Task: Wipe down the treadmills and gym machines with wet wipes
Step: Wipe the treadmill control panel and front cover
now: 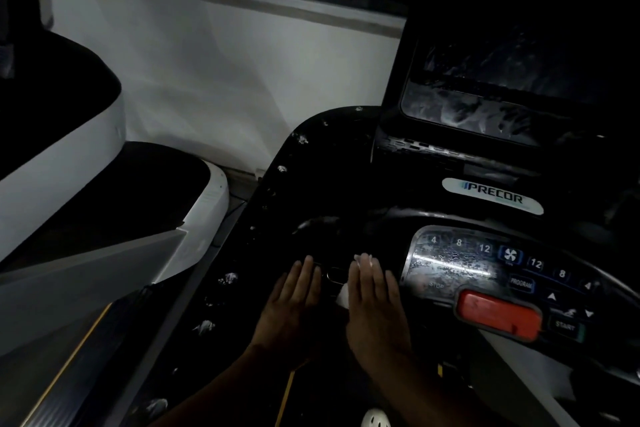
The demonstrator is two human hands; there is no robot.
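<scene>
A black Precor treadmill console (332, 191) fills the right half of the dim view. My left hand (294, 302) lies flat on its left tray with straight fingers. Beside it my right hand (375, 302) presses a white wet wipe (343, 295) flat against the same dark surface; the wipe shows at my fingertips and beside my thumb. Wet foam spots dot the console's left edge. The keypad (464, 263) with numbers, a fan button and a red stop clip (498, 317) lies just right of my right hand.
The dark smeared screen (502, 104) stands above the Precor badge (491, 196). A neighbouring white-and-black machine (104, 163) sits close on the left, its grey panel (86, 281) below. A white wall and a framed window are behind.
</scene>
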